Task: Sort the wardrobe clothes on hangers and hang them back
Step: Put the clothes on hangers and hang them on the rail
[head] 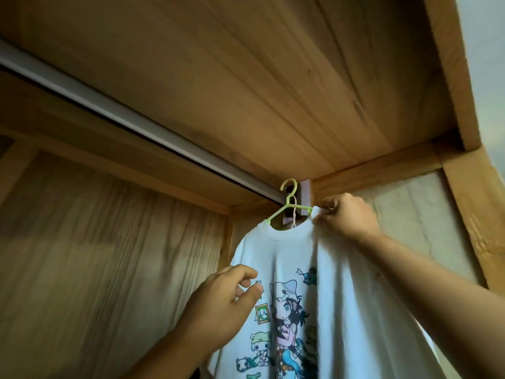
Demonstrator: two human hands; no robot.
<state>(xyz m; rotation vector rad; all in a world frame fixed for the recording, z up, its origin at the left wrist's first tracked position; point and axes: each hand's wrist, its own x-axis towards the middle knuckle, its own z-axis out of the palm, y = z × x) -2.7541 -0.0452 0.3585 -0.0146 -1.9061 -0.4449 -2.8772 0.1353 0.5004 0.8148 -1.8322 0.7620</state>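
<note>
A white T-shirt (295, 258) with cartoon prints hangs on a yellow-green plastic hanger (290, 199). The hanger's hook sits over the grey wardrobe rail (131, 116) at its right end, beside the rail bracket. A second pale pink hanger (294, 218) shows just behind the collar. My right hand (347, 218) pinches the shirt's shoulder fabric at the right end of the green hanger. My left hand (226, 299) hovers in front of the shirt's left chest with fingers loosely curled and holds nothing.
The wooden wardrobe ceiling (246, 77) lies close above the rail. A pale pink rail bracket (305, 196) is fixed to the right side wall (410, 214). The wood back panel (95, 255) fills the left.
</note>
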